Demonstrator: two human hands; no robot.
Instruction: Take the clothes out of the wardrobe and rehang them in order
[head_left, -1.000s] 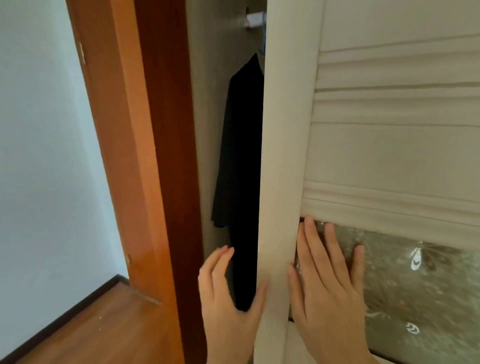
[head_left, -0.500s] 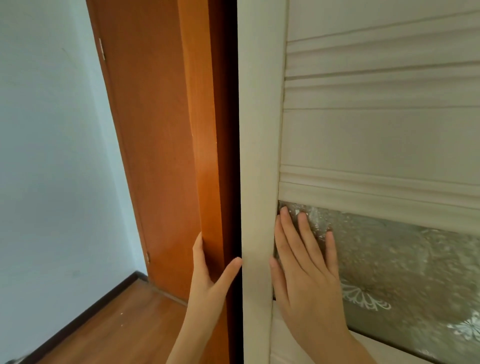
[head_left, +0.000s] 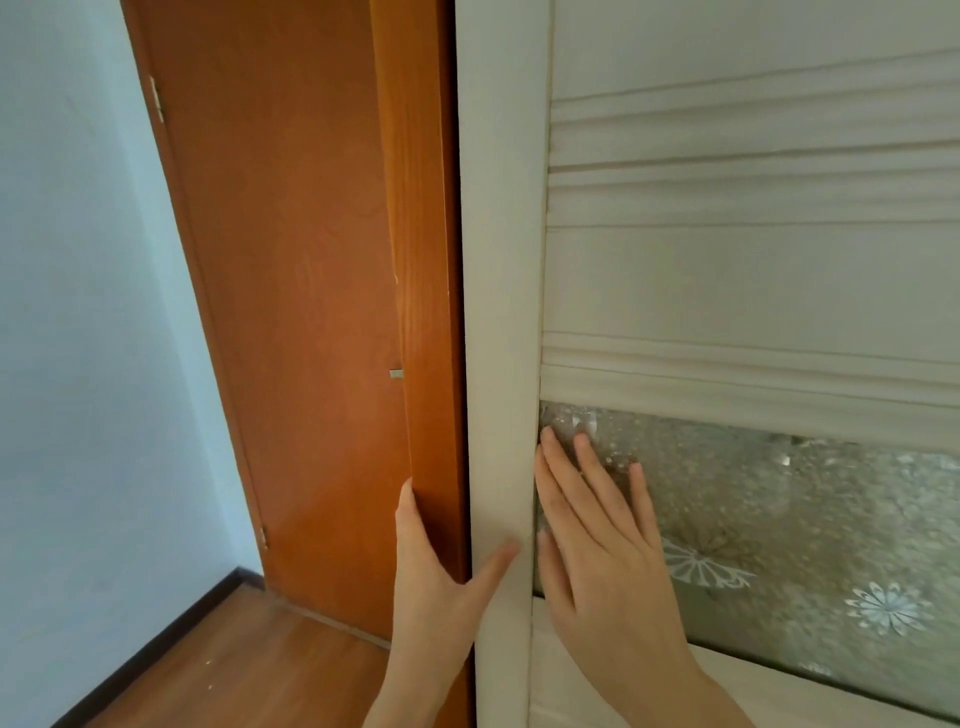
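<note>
Left hand (head_left: 436, 577): fingers straight along the edge of the orange side panel (head_left: 426, 208), thumb spread onto the white wardrobe door (head_left: 498, 260). It grips nothing.

Right hand (head_left: 602, 551): flat, fingers extended, pressing the frosted glass pane (head_left: 805, 519) set in that door. Nothing is held.

The door edge meets the side panel with no gap visible.

Clothes: not in view, presumably inside behind the door.

Hazards: the left thumb lies across the seam and could be pinched if the door slides. A flat palm on smooth glass may slip or overload the pane.

Beyond stands a hinged room door (head_left: 291, 260).
</note>
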